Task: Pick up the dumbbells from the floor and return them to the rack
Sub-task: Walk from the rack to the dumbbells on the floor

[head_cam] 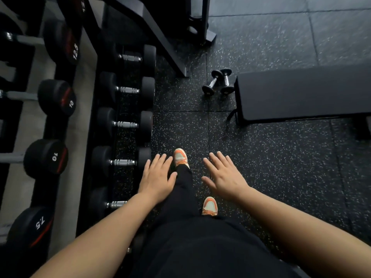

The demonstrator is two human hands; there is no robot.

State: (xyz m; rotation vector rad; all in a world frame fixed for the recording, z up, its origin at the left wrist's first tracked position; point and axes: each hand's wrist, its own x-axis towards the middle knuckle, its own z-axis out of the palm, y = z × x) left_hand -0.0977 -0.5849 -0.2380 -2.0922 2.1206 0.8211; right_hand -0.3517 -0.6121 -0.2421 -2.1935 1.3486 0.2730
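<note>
Two small black dumbbells (218, 81) with chrome handles lie side by side on the speckled rubber floor, just left of a black bench. The dumbbell rack (91, 109) runs along the left, its tiers holding several black dumbbells marked 7.5, 10 and 12.5. My left hand (157, 178) is held out flat, palm down, fingers spread, holding nothing, near the rack's lower row. My right hand (224, 175) is likewise flat and empty. Both hands are well short of the floor dumbbells, which lie farther ahead.
A black padded bench (301, 93) stands at the right, close to the floor dumbbells. A black machine frame (160, 37) slants across the top centre. My orange-and-white shoes (180, 158) and dark trousers are below the hands. Speckled floor tiles (281, 167) stretch to the right.
</note>
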